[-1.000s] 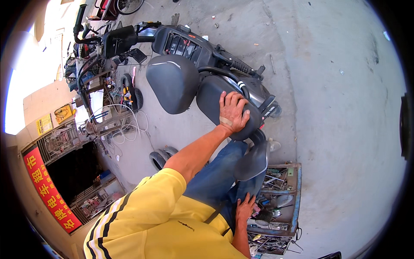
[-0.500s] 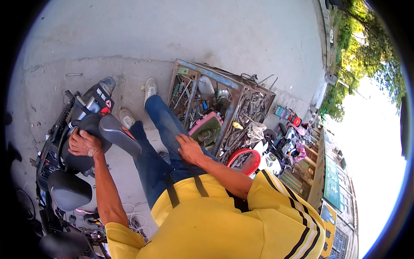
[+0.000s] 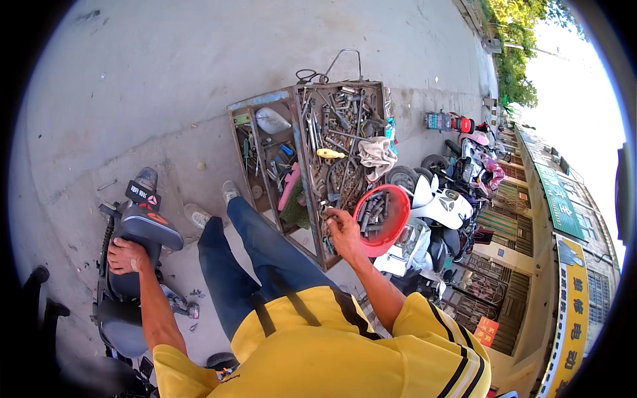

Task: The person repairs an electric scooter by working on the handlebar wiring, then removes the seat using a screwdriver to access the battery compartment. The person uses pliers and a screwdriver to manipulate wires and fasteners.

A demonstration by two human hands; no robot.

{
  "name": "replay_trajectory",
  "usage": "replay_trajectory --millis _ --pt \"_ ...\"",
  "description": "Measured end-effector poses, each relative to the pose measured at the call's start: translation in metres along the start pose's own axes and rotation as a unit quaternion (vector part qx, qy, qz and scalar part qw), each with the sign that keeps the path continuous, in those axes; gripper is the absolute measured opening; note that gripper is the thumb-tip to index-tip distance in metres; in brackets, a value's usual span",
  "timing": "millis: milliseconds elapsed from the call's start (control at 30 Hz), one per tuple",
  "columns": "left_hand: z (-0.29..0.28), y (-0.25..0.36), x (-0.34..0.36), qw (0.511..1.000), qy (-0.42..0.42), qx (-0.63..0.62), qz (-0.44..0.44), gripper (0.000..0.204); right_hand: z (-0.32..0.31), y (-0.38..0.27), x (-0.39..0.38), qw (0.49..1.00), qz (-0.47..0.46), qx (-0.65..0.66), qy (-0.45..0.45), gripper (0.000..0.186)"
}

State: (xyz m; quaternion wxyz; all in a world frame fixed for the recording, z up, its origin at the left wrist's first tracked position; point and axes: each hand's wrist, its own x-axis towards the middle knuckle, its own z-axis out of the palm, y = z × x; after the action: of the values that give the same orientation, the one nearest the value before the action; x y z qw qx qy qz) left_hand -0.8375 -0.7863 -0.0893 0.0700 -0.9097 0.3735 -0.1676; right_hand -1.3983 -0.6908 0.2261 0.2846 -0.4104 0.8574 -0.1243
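Observation:
My left hand (image 3: 128,257) grips the black seat (image 3: 126,285) of a scooter on the left, near its raised backrest (image 3: 151,229). My right hand (image 3: 345,235) reaches to the near edge of a metal tool cart (image 3: 259,99), its fingers pinched at small metal items; what they hold is too small to make out. The cart holds wrenches and sockets (image 3: 315,132), a yellow-handled tool (image 3: 330,153), a pink item (image 3: 289,186) and a crumpled rag (image 3: 377,159). A red basin (image 3: 395,235) with dark metal pieces sits beside my right hand.
Several parked scooters and motorbikes (image 3: 441,205) crowd the right side, before shopfronts with signboards (image 3: 557,205). Concrete pavement (image 3: 152,79) stretches across the top and left. My legs and shoes (image 3: 199,215) stand between the scooter and the cart. Small parts (image 3: 192,308) lie beside the scooter.
My view has swung toward the tool cart. My right hand has left my thigh and reached out to the cart's edge. My left hand remains on the scooter seat.

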Motion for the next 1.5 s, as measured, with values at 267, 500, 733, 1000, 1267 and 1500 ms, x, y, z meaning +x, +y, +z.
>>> replay_trajectory --millis 267,500,733,1000,1267,1500 --pt "0.041 -0.017 0.007 0.999 -0.003 0.051 0.018 0.042 -0.029 0.082 0.007 0.988 0.124 0.047 -0.08 0.038" --pt "0.006 -0.054 0.034 0.937 -0.199 -0.276 0.082 0.053 -0.029 0.104 -0.037 0.991 0.085 -0.001 -0.102 0.043" --pt "-0.147 -0.078 -0.093 0.869 -0.181 -0.431 0.162 0.046 -0.038 0.098 -0.005 0.995 0.033 0.086 -0.031 0.041" --pt "-0.14 -0.251 -0.301 0.677 -0.642 -0.358 0.028 0.053 -0.132 0.105 0.027 0.95 -0.099 -0.209 0.208 0.056" --pt "-0.219 -0.307 -0.227 0.702 -0.678 -0.203 -0.08 0.052 -0.183 0.242 0.069 0.958 0.169 -0.189 0.13 0.035" --pt "-0.279 -0.361 -0.157 0.753 -0.616 -0.195 -0.123 0.051 -0.2 0.186 0.075 0.988 -0.072 -0.12 0.07 0.03"
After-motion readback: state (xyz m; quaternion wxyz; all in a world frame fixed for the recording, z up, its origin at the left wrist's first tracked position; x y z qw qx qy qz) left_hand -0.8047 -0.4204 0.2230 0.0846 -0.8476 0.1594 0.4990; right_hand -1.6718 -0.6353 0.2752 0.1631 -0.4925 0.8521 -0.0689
